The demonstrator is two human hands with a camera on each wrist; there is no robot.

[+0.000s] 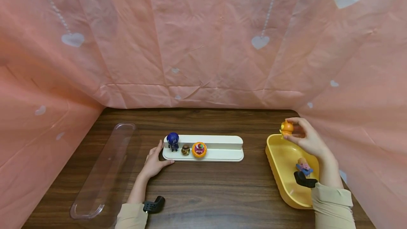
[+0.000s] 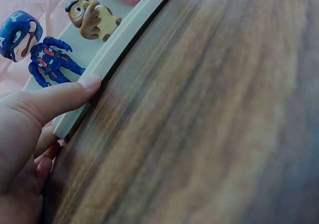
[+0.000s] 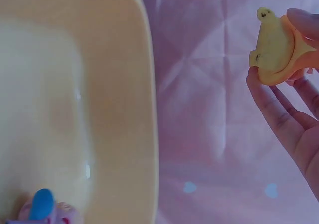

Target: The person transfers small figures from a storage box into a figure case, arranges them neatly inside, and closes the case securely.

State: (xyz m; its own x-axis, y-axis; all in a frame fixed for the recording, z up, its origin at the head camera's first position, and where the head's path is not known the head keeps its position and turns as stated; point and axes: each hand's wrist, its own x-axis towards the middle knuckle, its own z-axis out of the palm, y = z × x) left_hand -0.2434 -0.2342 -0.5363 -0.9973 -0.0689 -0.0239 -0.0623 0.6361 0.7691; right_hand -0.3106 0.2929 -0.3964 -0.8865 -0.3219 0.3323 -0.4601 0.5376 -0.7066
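My left hand (image 1: 154, 163) grips the left end of a white stepped display stand (image 1: 222, 154), thumb on its front edge. On the stand are a blue-helmeted figurine (image 1: 173, 141), a small brown owl figurine (image 2: 92, 17) and an orange round figurine with a pink middle (image 1: 199, 150). Over the far rim of a yellow tray (image 1: 276, 165), my right hand (image 1: 303, 135) pinches an orange figurine (image 1: 287, 128) between thumb and fingers. Its flat yellow side (image 3: 274, 45) shows in the right wrist view. A pink and blue figurine (image 1: 304, 166) lies inside the tray.
A long clear plastic cover (image 1: 105, 172) lies on the left of the brown wooden table (image 1: 203, 193). Pink cloth (image 1: 203, 45) with white hearts hangs behind the table and along both sides. Black wrist cameras (image 1: 154, 205) sit on both wrists.
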